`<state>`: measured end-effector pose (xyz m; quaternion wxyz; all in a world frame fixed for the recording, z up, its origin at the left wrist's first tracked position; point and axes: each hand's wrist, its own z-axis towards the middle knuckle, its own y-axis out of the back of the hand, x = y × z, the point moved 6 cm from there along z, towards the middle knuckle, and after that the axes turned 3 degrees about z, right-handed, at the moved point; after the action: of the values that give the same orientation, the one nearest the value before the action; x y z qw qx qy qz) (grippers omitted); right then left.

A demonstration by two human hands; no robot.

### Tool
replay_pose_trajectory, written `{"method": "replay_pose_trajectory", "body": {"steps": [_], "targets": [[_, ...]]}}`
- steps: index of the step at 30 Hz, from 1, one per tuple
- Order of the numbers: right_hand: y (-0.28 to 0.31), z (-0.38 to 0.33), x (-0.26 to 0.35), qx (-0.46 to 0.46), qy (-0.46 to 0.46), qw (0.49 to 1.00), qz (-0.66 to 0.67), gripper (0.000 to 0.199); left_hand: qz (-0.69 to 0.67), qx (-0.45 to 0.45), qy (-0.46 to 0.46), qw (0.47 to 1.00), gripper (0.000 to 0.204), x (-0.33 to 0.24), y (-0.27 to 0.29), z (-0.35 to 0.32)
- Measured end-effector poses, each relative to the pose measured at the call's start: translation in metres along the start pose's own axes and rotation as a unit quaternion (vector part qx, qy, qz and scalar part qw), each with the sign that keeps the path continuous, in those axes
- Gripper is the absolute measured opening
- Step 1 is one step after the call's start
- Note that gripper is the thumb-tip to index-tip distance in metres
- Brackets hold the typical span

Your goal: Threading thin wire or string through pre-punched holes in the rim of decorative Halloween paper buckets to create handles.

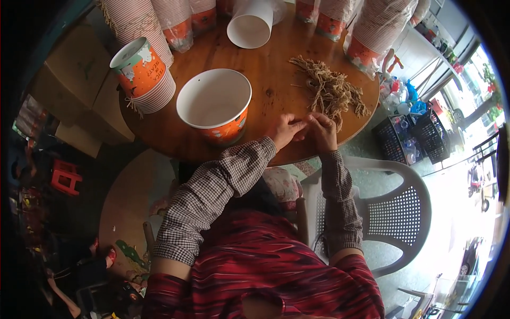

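Observation:
My left hand [285, 131] and my right hand [323, 131] rest side by side at the near edge of a round wooden table [265, 93], fingertips meeting. They pinch at a strand from a heap of tan twine pieces [330, 89] that lies just beyond them. What exactly sits between the fingers is too small to tell. An open orange-and-white paper bucket [215, 106] stands upright left of my left hand, empty inside.
A nested stack of paper buckets [143, 74] lies on its side at the table's left. More wrapped stacks [372, 32] line the far edge, with a white bucket [249, 24] tipped over. A white plastic chair [393, 212] stands at my right; cardboard boxes [74, 69] at left.

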<state>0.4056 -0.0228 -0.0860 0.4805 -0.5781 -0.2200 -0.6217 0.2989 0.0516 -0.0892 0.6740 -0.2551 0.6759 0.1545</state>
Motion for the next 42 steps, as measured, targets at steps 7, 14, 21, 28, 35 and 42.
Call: {"method": "replay_pose_trajectory", "body": {"steps": [7,14,21,28,35,42], "targets": [[0.010,0.036,-0.008,0.025,0.053,0.949,-0.310,0.019,0.169,0.035,-0.098,0.980,0.012,-0.021,0.001,-0.047],[0.041,0.126,-0.006,0.024,0.068,0.793,-0.605,0.026,0.204,0.141,-0.150,0.957,0.006,-0.044,0.020,-0.213],[0.055,0.126,0.007,-0.054,0.195,0.777,-0.596,0.023,0.258,0.058,-0.056,0.963,0.009,-0.050,0.081,-0.288],[-0.185,-0.087,0.041,0.255,-0.159,0.933,-0.198,0.020,0.342,-0.012,-0.117,0.932,0.009,-0.058,0.092,-0.266],[-0.233,-0.142,-0.024,0.320,-0.305,0.896,0.038,0.028,0.379,-0.108,-0.101,0.914,0.008,-0.078,0.116,-0.290],[-0.257,-0.167,-0.024,0.311,-0.223,0.924,0.009,0.011,0.426,-0.159,-0.174,0.873,0.010,-0.072,0.126,-0.318]]}}
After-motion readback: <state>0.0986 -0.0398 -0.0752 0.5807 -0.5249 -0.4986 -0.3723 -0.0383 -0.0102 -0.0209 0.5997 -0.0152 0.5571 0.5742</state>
